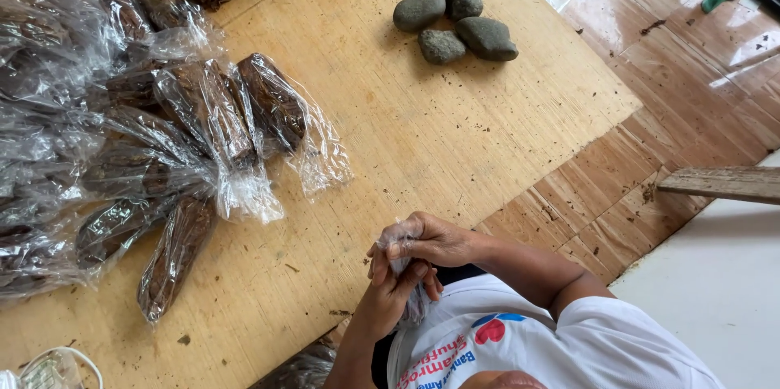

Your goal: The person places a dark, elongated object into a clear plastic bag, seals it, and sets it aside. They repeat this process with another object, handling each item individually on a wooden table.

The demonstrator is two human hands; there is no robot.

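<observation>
Hands meet close to the person's chest in the head view, both pinching one small clear plastic bag (400, 236). Seen from above with the body at the bottom edge, the right hand (435, 241) grips the bag's upper end, while the left hand (396, 287) closes round its lower part, likely to keep the thin film taut. Beside them on the plywood board (422, 129) lies a heap of filled bags (162, 145) holding something dark brown, stacked within arm's reach. Four grey stones (457, 14) sit grouped near the board's far edge, well apart from the hands.
</observation>
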